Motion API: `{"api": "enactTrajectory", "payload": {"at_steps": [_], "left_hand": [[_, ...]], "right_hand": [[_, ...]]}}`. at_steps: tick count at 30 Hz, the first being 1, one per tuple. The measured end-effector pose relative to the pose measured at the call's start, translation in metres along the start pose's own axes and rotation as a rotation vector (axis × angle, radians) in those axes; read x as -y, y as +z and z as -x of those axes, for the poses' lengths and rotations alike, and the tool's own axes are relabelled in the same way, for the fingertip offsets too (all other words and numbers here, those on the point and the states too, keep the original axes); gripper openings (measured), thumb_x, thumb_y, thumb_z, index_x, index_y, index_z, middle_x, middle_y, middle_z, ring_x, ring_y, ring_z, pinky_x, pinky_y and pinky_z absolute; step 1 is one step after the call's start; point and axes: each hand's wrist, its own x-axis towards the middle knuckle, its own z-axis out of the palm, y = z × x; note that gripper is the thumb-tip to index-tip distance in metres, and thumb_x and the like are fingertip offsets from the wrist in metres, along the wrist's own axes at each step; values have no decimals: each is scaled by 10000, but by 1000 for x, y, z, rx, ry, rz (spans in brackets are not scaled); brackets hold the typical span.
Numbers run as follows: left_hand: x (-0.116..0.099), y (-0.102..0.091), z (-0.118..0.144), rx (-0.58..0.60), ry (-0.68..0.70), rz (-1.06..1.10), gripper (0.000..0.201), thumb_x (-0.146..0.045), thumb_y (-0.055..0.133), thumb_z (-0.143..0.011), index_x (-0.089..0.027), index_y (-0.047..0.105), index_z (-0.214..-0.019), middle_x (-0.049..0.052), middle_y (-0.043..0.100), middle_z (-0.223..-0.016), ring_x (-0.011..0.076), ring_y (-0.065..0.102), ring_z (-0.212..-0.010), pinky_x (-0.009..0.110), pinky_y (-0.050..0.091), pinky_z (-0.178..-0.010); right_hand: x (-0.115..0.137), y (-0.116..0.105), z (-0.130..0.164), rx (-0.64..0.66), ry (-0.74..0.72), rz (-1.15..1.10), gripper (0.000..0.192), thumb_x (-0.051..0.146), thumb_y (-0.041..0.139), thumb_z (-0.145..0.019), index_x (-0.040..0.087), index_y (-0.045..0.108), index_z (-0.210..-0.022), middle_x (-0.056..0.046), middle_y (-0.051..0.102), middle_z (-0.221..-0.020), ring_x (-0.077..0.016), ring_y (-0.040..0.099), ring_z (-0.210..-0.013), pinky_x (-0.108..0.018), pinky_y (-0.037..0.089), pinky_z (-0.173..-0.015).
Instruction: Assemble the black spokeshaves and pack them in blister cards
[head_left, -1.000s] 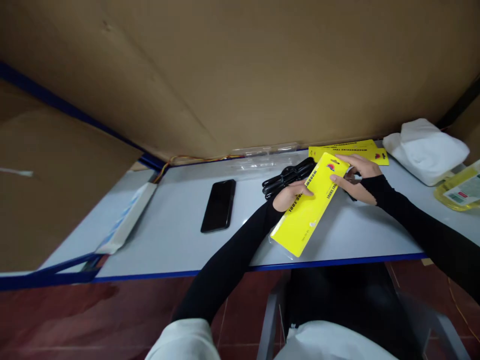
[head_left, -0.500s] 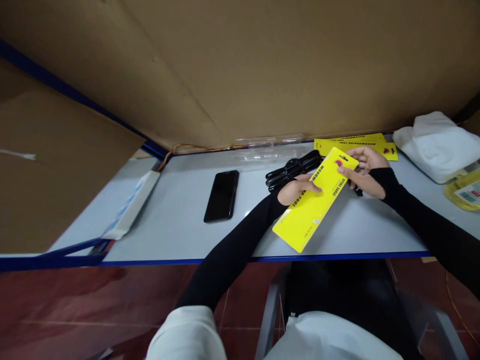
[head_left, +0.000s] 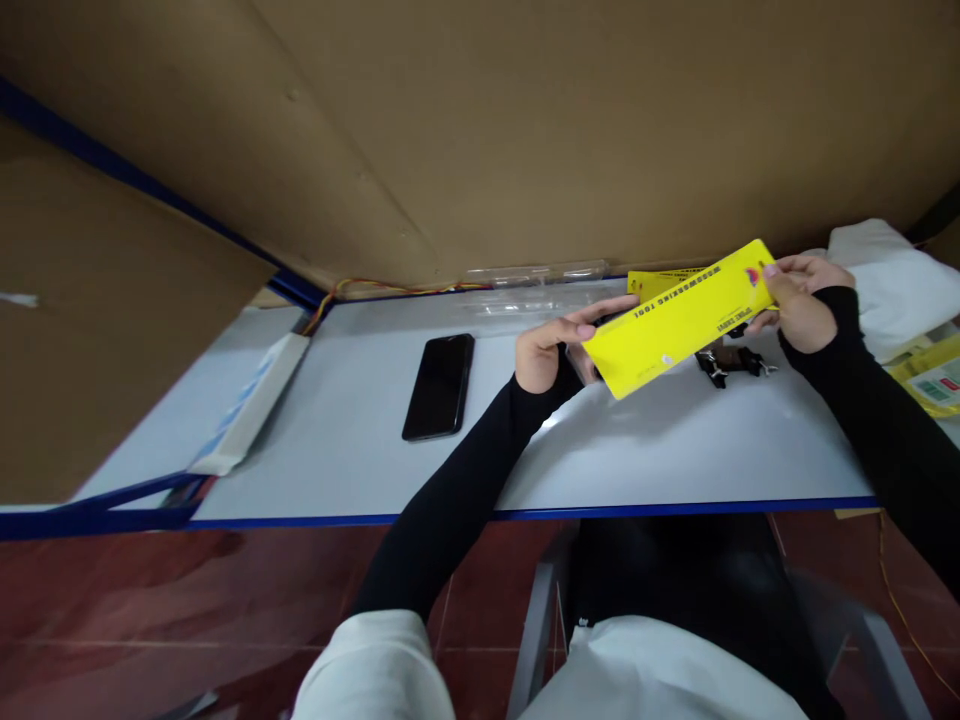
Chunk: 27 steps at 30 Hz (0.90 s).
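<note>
A long yellow packaging card (head_left: 675, 325), printed "WOODWORKING TOOL", is held up above the table between both hands. My left hand (head_left: 551, 345) grips its lower left end, thumb at the edge and fingers behind. At the upper right end, by the hang hole, my right hand (head_left: 806, 295) pinches the card with the thumb in front. Underneath the card's right half lie small black and metal pieces (head_left: 731, 362) on the table. Other yellow cards (head_left: 652, 284) lie behind, mostly covered by the held one.
A black phone (head_left: 439, 387) lies left of my left arm. Clear plastic shells (head_left: 536, 290) rest along the back wall. On the right are a white bag (head_left: 892, 280) and a yellow-labelled container (head_left: 934, 380). A long white box (head_left: 255, 405) stands at the left end.
Both hands have moved the yellow card up and to the right, turning it closer to level. My left hand has shifted to its lower end. The small black pieces now show more.
</note>
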Motion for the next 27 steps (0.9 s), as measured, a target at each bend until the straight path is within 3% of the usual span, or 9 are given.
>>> {"api": "enactTrajectory", "payload": {"at_steps": [5,10,17,23,27], "left_hand": [[1,8,-2,-143,82,-61,822,-78,818,-631,-208,589,-1410,113,752,-1280,402,691,-1264,576,634,-991],[-2,11,0,-81,24,9,859,-18,758,-682,-208,491,-1477,151,682,-1428,420,608,-1382,701,536,-1098],[-1,4,0,-6,74,15,859,-84,719,-726,-235,468,-1533,150,635,-1509,455,480,-1492,783,403,-1163],[-4,8,1,-17,80,0,874,-100,747,-720,-229,480,-1542,152,631,-1517,445,478,-1497,766,399,-1176],[-7,11,2,-37,67,-4,879,-96,715,-704,-235,484,-1540,139,647,-1500,437,492,-1488,750,420,-1168]], "right_hand": [[13,-10,1,-150,-152,-41,397,298,864,-790,214,495,-907,-158,783,-933,-290,790,-731,-411,658,-498],[17,-14,7,-161,-238,-35,505,416,898,-719,220,482,-928,-224,772,-996,-376,805,-860,-516,676,-559],[21,-24,5,-92,-213,-48,673,479,971,-557,211,529,-986,-223,782,-971,-390,801,-884,-467,666,-531],[23,-27,8,-17,-209,-76,691,557,962,-551,161,659,-1029,-216,801,-994,-348,801,-814,-404,643,-471],[28,-27,13,-4,-222,-83,684,551,991,-542,165,671,-1007,-207,810,-986,-309,794,-739,-301,553,-360]]}}
